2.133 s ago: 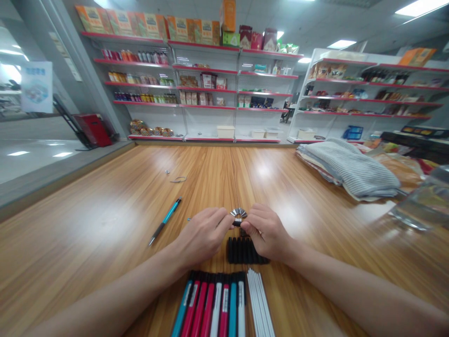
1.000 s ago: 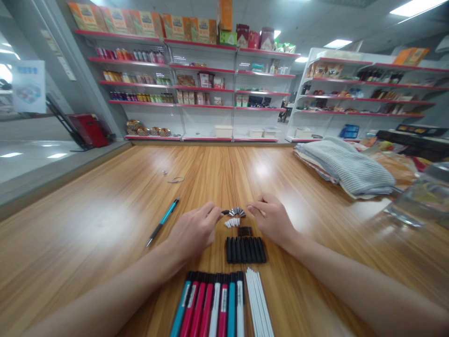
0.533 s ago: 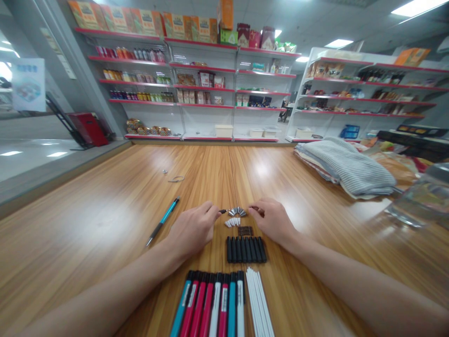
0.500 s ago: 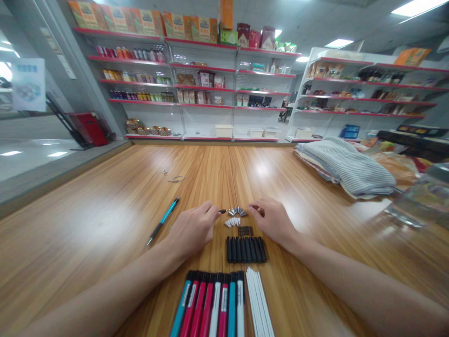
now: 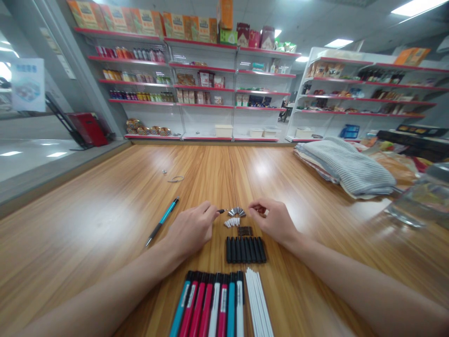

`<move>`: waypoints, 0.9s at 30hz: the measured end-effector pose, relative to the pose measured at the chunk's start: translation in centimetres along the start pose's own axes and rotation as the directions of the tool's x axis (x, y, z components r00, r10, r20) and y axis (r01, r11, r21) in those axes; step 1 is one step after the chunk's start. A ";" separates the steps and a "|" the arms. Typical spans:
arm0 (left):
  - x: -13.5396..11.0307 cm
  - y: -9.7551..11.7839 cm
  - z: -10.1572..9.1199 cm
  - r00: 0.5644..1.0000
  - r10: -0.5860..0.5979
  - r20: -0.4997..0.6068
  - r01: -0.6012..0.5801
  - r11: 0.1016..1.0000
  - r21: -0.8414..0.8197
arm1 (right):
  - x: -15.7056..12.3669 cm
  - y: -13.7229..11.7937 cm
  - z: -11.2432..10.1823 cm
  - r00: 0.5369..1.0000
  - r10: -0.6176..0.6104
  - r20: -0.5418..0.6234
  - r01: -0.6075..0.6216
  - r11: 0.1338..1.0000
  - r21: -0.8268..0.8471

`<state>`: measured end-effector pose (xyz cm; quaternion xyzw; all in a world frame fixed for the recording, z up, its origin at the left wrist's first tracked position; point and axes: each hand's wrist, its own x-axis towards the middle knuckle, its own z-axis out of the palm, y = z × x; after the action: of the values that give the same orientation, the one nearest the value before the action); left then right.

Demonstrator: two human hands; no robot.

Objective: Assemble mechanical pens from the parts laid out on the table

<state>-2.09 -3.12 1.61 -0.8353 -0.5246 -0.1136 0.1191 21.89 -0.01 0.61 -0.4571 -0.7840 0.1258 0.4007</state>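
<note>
My left hand (image 5: 194, 224) is closed on a pen part, whose black end (image 5: 220, 211) with a thin light tip sticks out past the fingertips toward the right; the rest is hidden in the hand. Across from it, my right hand (image 5: 271, 217) has thumb and forefinger pinched together; anything between them is too small to make out. Silver pen tips (image 5: 237, 212) lie fanned out between the hands. Just below are small white pieces (image 5: 232, 222), dark springs (image 5: 245, 230) and a row of black grips (image 5: 246, 250).
Pen barrels (image 5: 210, 304) in blue, pink and white lie nearest me, beside thin white refills (image 5: 258, 302). A blue pen (image 5: 163, 221) rests left of my left hand. Folded cloths (image 5: 347, 166) and a clear container (image 5: 421, 199) are at the right. Stocked shelves (image 5: 199, 87) stand beyond the table.
Both hands stay almost in place. The right fingertips have shifted very slightly; my left hand keeps its hold on the pen part.
</note>
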 end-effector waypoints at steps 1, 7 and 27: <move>0.0 0.0 0.0 1.000 -0.002 -0.001 0.002 1.000 0.000 | 0.0 -0.1 0.0 1.000 -0.020 0.005 0.020 1.000 0.011; 0.1 0.1 0.0 1.000 -0.004 0.002 0.004 1.000 -0.010 | -0.2 -0.3 -0.3 0.996 -0.070 0.052 0.069 0.998 0.012; 0.0 0.0 0.1 1.000 -0.017 0.006 0.017 1.000 0.005 | -0.3 0.8 -0.1 0.975 -0.119 0.189 0.122 0.993 -0.006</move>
<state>-2.09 -3.04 1.54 -0.8309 -0.5322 -0.1107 0.1184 22.53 0.16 0.08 -0.3984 -0.8457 0.1368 0.3278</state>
